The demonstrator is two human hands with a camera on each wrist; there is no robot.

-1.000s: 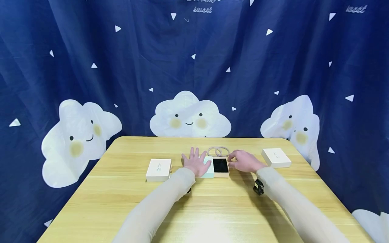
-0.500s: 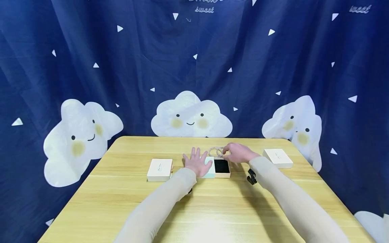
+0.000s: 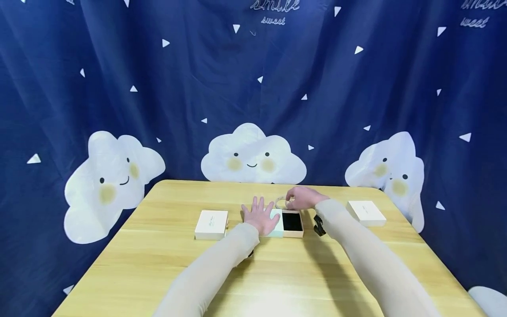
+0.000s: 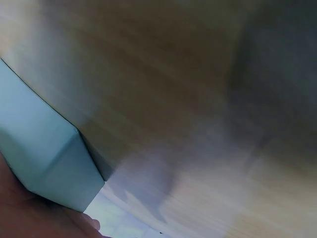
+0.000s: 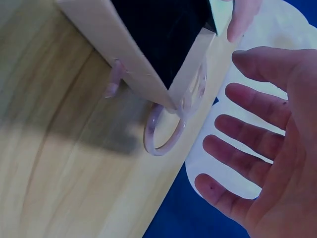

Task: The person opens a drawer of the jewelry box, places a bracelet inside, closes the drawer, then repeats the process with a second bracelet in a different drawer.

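A mint-sleeved drawer box (image 3: 279, 226) lies mid-table, its drawer (image 3: 302, 230) pulled out to the right with black lining inside. My left hand (image 3: 260, 219) rests on the sleeve with fingers spread; part of the hand (image 4: 29, 218) shows beside the sleeve (image 4: 44, 124) in the left wrist view. Behind the drawer lie two overlapping pale pink bangles (image 5: 165, 146). My right hand (image 3: 303, 198) hovers over them, covering the right one in the head view. Its fingers (image 5: 250, 129) are loosely bent and apart from the bangles. A pink ribbon pull (image 5: 114, 80) sticks out of the drawer's front.
A white box (image 3: 211, 223) with small lettering stands to the left of my left hand. Another white box (image 3: 366, 212) sits at the right, beyond my right forearm. The wooden table (image 3: 190, 193) ends at a dark blue curtain (image 3: 178, 88) with cloud prints.
My right hand has moved from the drawer's ribbon end back and left, over the bangles. The left hand stays on the sleeve. The head view has tilted slightly.
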